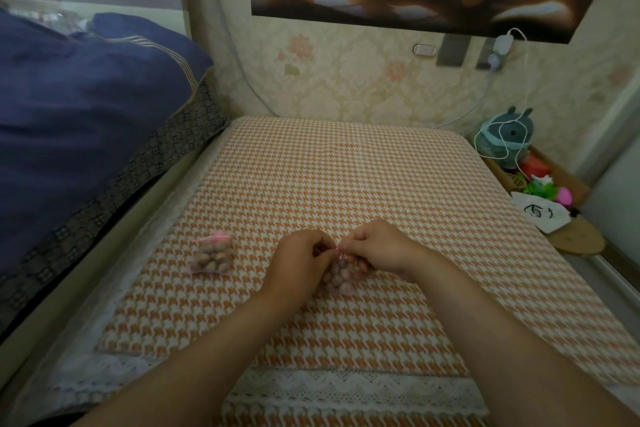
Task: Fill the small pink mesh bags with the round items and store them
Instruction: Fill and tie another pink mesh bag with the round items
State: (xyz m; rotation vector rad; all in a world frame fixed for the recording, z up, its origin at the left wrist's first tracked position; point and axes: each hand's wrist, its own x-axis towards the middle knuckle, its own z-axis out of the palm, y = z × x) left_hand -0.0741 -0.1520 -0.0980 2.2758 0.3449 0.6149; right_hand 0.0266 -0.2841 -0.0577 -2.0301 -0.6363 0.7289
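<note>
- Both hands pinch the gathered top of a small pink mesh bag filled with round brownish items (pixel 338 278); left hand (pixel 300 260) and right hand (pixel 380 248) meet fingertip to fingertip above it, each grip closed on the bag's neck or its thin pink drawstring; which of the two cannot be told.
- Held bag: hangs just below the fingers, its lower end resting on or just above the counter covered in orange-and-white houndstooth cloth (pixel 346 166), near the counter's middle.
- Second small pink mesh bag of round items (pixel 211 256): lies flat on the cloth to the left of the left hand, apart from it, its neck drawn shut with a pink tie.
- Cloth edge: white lace trim (pixel 346 388) runs along the near side.
- Left of the counter: dark blue bedding (pixel 86 97) on a bed.
- Right of the counter: teal plush toy (pixel 509 135) wound with a white cable, beside a floral-papered wall.
</note>
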